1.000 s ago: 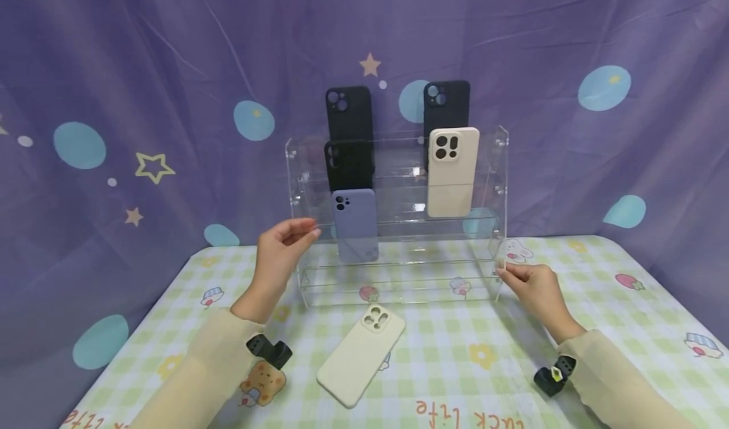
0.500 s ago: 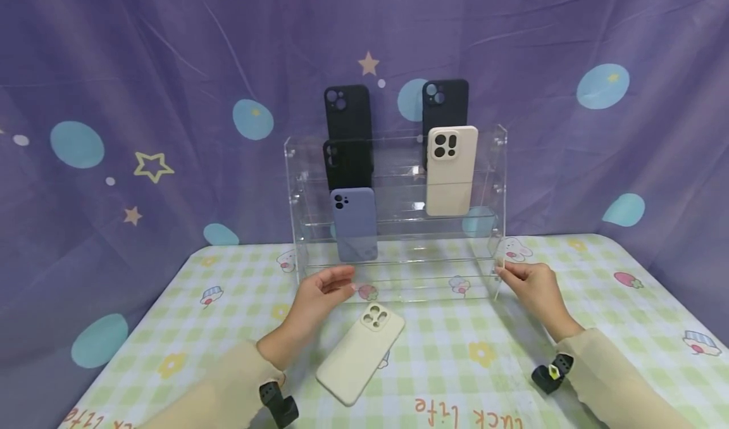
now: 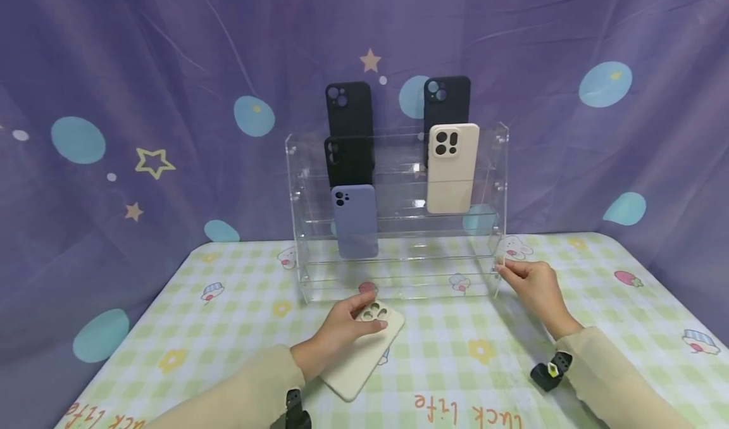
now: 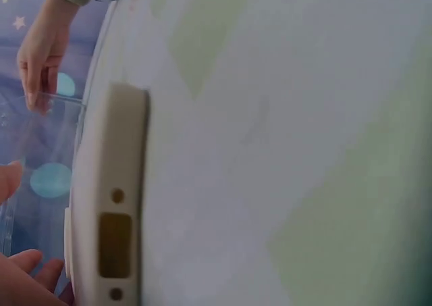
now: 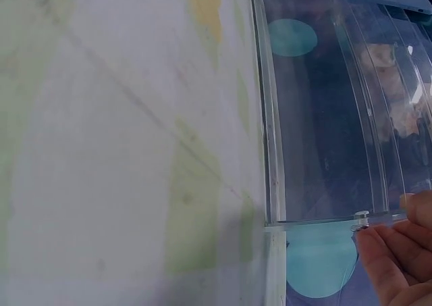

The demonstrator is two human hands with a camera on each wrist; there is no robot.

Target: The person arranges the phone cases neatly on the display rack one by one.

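Observation:
My left hand (image 3: pixel 340 329) hovers over a cream phone case (image 3: pixel 355 369) lying slanted on the table, its thumb and fingers apart around the camera cutouts and overlapping the case's upper end. The left wrist view shows the end of the phone case (image 4: pixel 121 157) with its port holes, and the spread fingers (image 4: pixel 27 262) beside it. With thumb and fingertips, my right hand (image 3: pixel 529 283) pinches the right side panel of a clear acrylic tiered display stand (image 3: pixel 398 290). In the right wrist view, the fingers (image 5: pixel 388 259) are right at the panel's edge.
On the stand's left lean two black phone cases, one behind another (image 3: pixel 348 162), and a lavender phone case (image 3: pixel 355 223) in front. To the right stand a dark phone case (image 3: pixel 447 97) and a beige one (image 3: pixel 451 176). A checkered cloth covers the table (image 3: pixel 433 353) before a purple curtain (image 3: pixel 188 68).
My left hand has moved down and right from the stand's left side to the cream phone case on the table. The right hand has kept its grip on the stand.

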